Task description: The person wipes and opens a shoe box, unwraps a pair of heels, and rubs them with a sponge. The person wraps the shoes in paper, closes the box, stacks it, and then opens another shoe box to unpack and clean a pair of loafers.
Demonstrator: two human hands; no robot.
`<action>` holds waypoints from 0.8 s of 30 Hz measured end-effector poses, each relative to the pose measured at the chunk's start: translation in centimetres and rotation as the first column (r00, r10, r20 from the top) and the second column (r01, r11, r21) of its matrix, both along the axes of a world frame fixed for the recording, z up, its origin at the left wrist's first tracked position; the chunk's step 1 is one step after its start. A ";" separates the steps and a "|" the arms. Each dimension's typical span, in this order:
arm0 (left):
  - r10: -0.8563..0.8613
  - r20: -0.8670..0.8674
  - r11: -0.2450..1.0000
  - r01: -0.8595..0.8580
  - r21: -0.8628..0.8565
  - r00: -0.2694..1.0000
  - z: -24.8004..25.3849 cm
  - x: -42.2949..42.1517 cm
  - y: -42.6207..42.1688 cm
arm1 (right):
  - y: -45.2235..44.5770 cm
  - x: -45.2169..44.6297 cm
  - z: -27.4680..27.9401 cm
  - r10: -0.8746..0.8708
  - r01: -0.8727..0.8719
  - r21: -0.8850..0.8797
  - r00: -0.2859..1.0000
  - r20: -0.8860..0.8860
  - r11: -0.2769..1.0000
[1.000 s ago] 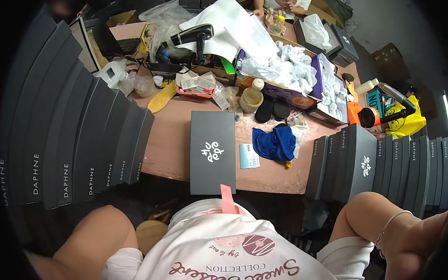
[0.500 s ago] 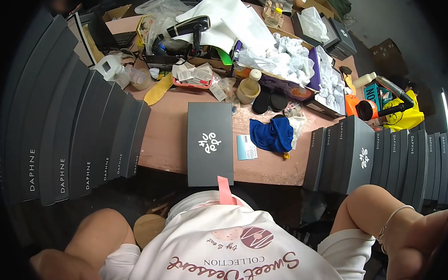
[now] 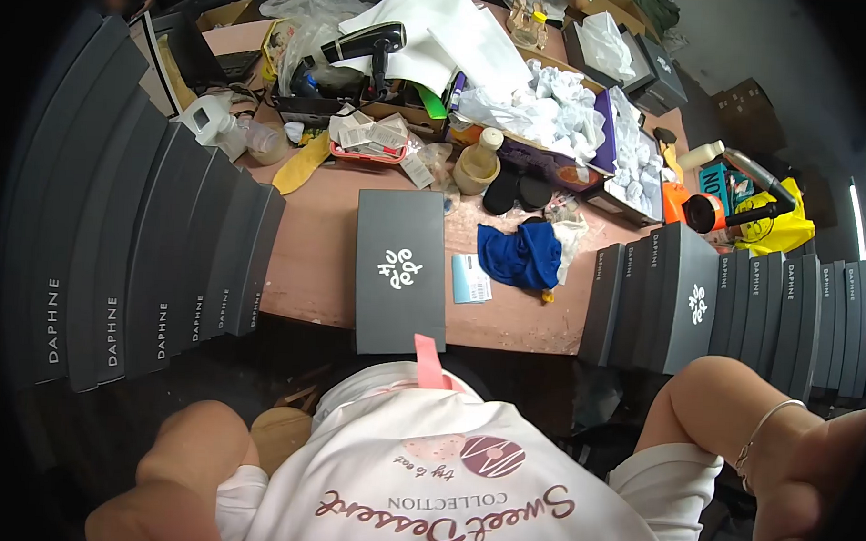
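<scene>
Both my arms are bent and held back at my sides. My left arm runs down to the lower left edge of the view, where no fingers can be made out. At the right edge, my right hand [image 3: 807,479] shows just past a thin bracelet [image 3: 756,430]; its fingers are lost in the dark rim. Neither arm touches anything on the table. Before my body lies a closed dark grey shoe box [image 3: 398,312] with white lettering on its lid. To its right are a blue-and-white card [image 3: 472,278] and a crumpled blue cloth [image 3: 519,255].
Grey shoe boxes stand in rows at left [image 3: 181,252] and right [image 3: 685,289] of the pink table [image 3: 308,285]. Behind are a hair dryer [image 3: 369,44], a pump bottle [image 3: 477,167], a box of crumpled white paper [image 3: 543,112] and a heat gun [image 3: 740,214].
The whole view has shifted slightly, so the table and boxes sit a little higher and further left. My left arm has drawn inward a little. The shoe box stays put on the table.
</scene>
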State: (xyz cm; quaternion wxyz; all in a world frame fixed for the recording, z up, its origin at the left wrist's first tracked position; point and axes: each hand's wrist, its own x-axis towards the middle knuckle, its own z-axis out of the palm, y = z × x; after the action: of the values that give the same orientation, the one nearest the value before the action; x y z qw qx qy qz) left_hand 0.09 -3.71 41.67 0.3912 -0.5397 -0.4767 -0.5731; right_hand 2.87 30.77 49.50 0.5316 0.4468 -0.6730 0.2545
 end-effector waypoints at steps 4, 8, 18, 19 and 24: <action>-0.046 -0.076 0.998 0.048 0.027 0.996 -0.2 -0.5 0.7 | -0.1 -0.3 -0.7 -0.015 0.015 -0.032 1.000 0.012 0.999; 0.011 0.158 0.998 -0.021 0.059 0.987 -7.8 -1.2 -1.3 | 0.0 -1.7 -4.8 -0.153 0.181 -0.075 0.947 0.283 0.981; 0.392 0.861 0.910 0.273 -0.311 -0.325 -38.7 -2.3 2.8 | -2.9 -3.8 -46.0 0.270 0.335 -0.026 -0.707 0.654 0.942; 0.233 0.870 0.963 0.226 -0.145 -0.436 -38.7 -2.3 3.4 | -3.5 -3.9 -45.5 0.349 0.389 -0.074 -0.706 0.616 0.918; -0.240 0.676 0.958 -0.056 0.283 -0.696 -33.9 -2.4 4.6 | -1.9 -5.1 -42.3 0.641 0.573 -0.288 -0.694 0.327 0.767</action>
State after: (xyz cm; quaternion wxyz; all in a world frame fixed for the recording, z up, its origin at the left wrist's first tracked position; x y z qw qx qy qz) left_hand -2.35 0.89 7.79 -0.3117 0.2914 -0.4271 -0.7972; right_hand -2.21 28.85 7.17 -0.3793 -0.2614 -0.5065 0.7289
